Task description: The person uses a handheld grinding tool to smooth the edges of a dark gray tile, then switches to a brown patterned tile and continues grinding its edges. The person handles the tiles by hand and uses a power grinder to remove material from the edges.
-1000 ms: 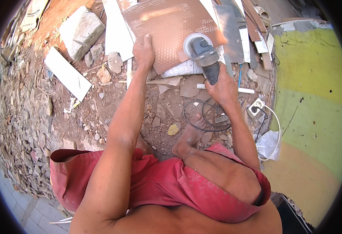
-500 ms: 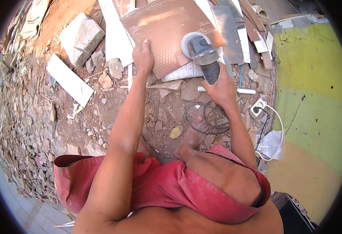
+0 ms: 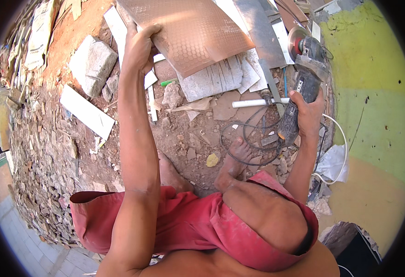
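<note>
My left hand (image 3: pixel 139 46) grips the left edge of a brown tile (image 3: pixel 197 39) with a honeycomb-patterned face, thumb on top and fingers underneath. The tile is tilted up over a rough grey-white slab (image 3: pixel 214 81). Out to the right, my right hand (image 3: pixel 307 108) is wrapped around the body of an angle grinder (image 3: pixel 306 85). Its round disc (image 3: pixel 297 42) points away from me, apart from the tile. Whether the disc spins I cannot tell. A black cord (image 3: pixel 246 161) loops on the ground below the grinder, near my right foot.
A broken concrete block (image 3: pixel 94 67) and a white tile strip (image 3: pixel 88 112) lie to the left. Rubble (image 3: pixel 40 171) spreads beyond them. A white tube (image 3: pixel 253 103) rests ahead of my feet. On the right stand a yellow-green wall (image 3: pixel 368 92) and a white cable (image 3: pixel 345 143).
My right hand has carried the grinder rightward, off the tile. My left hand has moved left and up along the tile's edge; the tile now sits tilted, showing more slab beneath.
</note>
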`<state>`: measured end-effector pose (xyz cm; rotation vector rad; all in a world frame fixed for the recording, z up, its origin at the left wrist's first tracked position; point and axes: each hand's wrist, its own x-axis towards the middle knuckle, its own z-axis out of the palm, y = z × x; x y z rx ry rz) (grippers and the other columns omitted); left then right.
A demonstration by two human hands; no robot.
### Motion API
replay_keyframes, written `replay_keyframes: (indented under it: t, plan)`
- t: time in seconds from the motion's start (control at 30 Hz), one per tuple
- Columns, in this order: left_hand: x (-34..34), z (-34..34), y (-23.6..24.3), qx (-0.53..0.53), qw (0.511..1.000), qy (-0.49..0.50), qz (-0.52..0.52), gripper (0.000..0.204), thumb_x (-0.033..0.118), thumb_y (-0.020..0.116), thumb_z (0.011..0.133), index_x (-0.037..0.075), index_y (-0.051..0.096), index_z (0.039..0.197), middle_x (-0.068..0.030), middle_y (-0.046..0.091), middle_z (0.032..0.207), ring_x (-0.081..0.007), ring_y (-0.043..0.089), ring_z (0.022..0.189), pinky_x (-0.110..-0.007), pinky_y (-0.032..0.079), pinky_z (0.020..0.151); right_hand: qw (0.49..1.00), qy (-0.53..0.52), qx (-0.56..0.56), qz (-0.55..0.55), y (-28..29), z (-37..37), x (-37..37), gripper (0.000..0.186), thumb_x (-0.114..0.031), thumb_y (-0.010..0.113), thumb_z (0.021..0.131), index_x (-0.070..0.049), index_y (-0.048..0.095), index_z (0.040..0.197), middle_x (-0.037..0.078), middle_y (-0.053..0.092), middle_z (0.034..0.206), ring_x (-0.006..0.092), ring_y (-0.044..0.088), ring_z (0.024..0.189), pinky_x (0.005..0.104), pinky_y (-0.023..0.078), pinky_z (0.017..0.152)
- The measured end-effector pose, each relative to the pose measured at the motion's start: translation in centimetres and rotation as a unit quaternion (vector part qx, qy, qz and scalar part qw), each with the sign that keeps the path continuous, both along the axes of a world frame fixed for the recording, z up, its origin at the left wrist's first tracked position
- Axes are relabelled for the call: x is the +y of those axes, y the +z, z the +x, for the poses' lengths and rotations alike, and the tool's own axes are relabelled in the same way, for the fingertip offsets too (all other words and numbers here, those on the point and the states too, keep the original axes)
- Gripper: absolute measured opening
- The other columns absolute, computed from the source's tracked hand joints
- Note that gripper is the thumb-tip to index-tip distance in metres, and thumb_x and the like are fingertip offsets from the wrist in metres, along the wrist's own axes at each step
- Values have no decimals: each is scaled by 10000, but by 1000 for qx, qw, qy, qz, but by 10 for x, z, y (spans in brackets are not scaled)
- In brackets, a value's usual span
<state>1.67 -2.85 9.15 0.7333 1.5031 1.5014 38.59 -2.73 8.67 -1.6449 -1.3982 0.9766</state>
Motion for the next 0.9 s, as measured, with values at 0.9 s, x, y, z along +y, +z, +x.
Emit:
replay_keyframes:
  t: [0.9]
  plan:
    - [159, -6, 140, 721, 692, -46, -9, 134, 83, 633, 705, 58, 755, 756, -173, 715, 750, -291, 726, 757, -388, 563, 693, 989, -28, 143, -10, -6, 14, -3, 549, -81, 725, 787, 22, 509, 1280, 82, 603, 989, 168, 597, 776, 296, 495, 682]
